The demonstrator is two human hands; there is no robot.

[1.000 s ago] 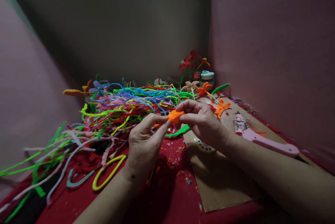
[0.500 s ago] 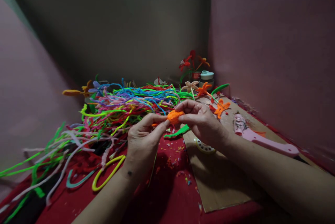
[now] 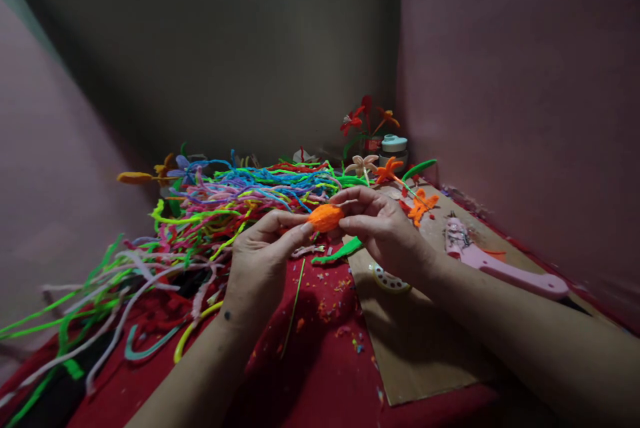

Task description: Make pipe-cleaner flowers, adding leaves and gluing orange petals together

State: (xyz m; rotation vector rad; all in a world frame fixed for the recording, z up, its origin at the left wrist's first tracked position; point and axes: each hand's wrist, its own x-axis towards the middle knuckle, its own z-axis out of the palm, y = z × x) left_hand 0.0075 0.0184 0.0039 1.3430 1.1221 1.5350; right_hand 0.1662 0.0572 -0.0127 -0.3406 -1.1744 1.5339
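Note:
An orange fuzzy petal shape (image 3: 325, 218), apparently of pipe cleaner, is stretched between my two hands above the table. My left hand (image 3: 267, 248) pinches its left end between thumb and index finger. On its right end, my right hand (image 3: 383, 228) grips with thumb and fingers. A green pipe-cleaner leaf (image 3: 340, 253) lies just below the hands. Beyond it, an orange pipe-cleaner flower (image 3: 389, 171) and a flat orange piece (image 3: 423, 207) rest near the board.
Many coloured pipe cleaners (image 3: 240, 198) are heaped at the left and back. A pink hot glue gun (image 3: 515, 271) lies on the cardboard (image 3: 425, 341) at right. A lidded jar (image 3: 394, 151) and red flowers (image 3: 353, 121) stand behind. A thin stick (image 3: 293, 308) lies on the red cloth (image 3: 320, 381).
My left hand has shifted slightly left, its fingertips now at the petal's end. More of the orange piece shows between the hands, and the thin stick is more exposed.

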